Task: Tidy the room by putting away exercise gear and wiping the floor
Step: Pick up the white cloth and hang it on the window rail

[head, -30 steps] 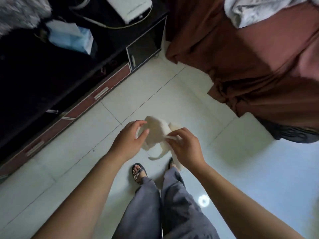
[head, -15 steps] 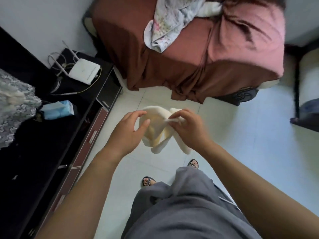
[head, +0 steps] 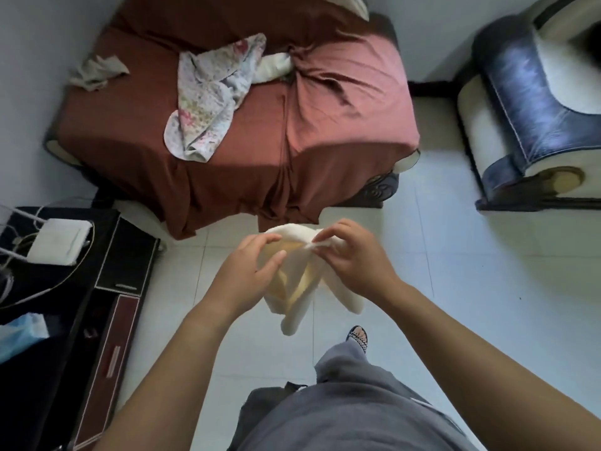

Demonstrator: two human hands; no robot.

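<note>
Head swings off cabinet point(head: 107, 288) toward bed point(head: 227, 141); L hand point(head: 247, 271) & R hand point(head: 351, 258) each keep pinch grip on cloth point(head: 292, 304), spreading it, so floor point(head: 471, 288) wipe prob. next.

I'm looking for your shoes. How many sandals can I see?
1. The sandal is on the floor, just past the grey trousers. The other one may be hidden under the trousers.

Soft matt cream cloth point(head: 292, 297) held in left hand point(head: 247, 275) and right hand point(head: 354, 265), glossy smooth white tile floor point(head: 487, 288) beneath them, creased matt rust fabric bedsheet point(head: 260, 141) beyond, shiny blue leather-look armchair point(head: 527, 92) far right, dark smooth-faced cabinet point(head: 123, 255) left.
</note>
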